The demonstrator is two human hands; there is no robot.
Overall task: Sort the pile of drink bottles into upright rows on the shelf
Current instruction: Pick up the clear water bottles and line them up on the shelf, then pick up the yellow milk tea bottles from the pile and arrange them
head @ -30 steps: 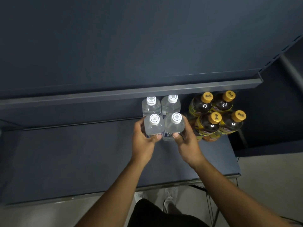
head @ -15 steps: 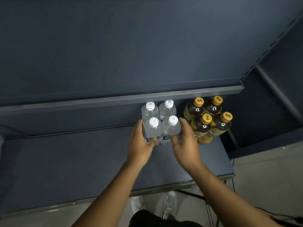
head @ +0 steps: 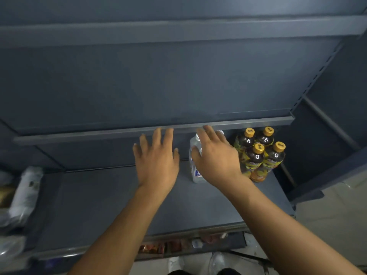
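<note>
**Hands free above the sorted corner**

Both hands hover spread, fingers released and holding nothing. The left hand [head: 157, 165] is over bare shelf [head: 99, 195]; the right hand [head: 215, 157] partly hides the upright water bottles [head: 195, 171], set just beside the four yellow-capped tea bottles [head: 258, 153] so the rows stay tight. Unsorted bottles [head: 23, 193] lie at the far left.

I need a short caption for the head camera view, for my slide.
Both open hands, left hand and right hand, hover over clear water bottles beside four upright yellow-capped tea bottles on the shelf.
</note>
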